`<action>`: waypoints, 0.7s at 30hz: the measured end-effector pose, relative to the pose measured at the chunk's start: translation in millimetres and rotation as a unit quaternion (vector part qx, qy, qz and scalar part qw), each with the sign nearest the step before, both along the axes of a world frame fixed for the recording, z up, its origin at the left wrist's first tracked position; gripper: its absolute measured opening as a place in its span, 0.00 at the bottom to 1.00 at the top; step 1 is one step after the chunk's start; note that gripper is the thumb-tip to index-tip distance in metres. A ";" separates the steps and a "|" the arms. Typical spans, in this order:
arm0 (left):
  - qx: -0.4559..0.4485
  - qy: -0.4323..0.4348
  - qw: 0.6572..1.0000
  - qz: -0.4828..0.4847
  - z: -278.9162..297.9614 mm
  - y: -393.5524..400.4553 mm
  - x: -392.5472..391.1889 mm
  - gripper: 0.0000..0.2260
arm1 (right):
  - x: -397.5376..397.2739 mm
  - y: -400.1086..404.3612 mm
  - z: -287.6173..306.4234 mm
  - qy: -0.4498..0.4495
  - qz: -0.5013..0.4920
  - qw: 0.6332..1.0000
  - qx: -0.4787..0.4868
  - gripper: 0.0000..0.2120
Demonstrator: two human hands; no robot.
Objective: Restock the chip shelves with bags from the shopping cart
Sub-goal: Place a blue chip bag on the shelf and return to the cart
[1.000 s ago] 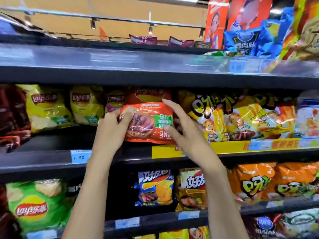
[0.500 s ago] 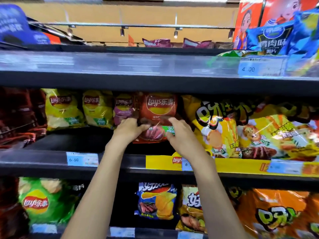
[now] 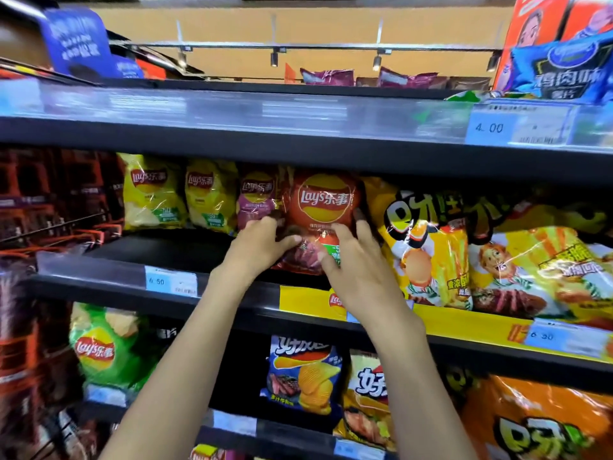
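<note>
Shop aisle, dark chip shelf [image 3: 172, 250], mid tier. Left hand [image 3: 262, 242]: fingers curled on lower left edge of red Lay's bag [image 3: 320, 207]. Right hand [image 3: 356, 260]: fingers spread, wrapped round bag's lower right side. Bag upright on the shelf, btwn purple Lay's bag [image 3: 257, 197] and yellow cartoon bag [image 3: 421, 247]. Price tag [image 3: 170, 281] on rail, reads 6.50.
</note>
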State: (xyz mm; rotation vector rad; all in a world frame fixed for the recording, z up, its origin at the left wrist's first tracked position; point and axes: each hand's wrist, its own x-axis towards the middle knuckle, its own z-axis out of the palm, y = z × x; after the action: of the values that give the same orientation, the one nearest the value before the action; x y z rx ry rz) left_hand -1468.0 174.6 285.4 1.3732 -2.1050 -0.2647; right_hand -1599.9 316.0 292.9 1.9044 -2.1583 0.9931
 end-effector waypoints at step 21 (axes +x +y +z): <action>-0.209 -0.143 0.946 0.204 -61.6 139.3 264.1 0.17 | 213.7 8.5 -43.2 0.068 0.273 0.957 -0.071 0.15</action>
State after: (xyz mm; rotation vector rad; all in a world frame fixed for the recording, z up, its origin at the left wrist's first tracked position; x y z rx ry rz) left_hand -1203.9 313.9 223.8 1.5987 -1.8806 0.5503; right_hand -1386.2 324.5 249.7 2.4664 -1.4632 1.0139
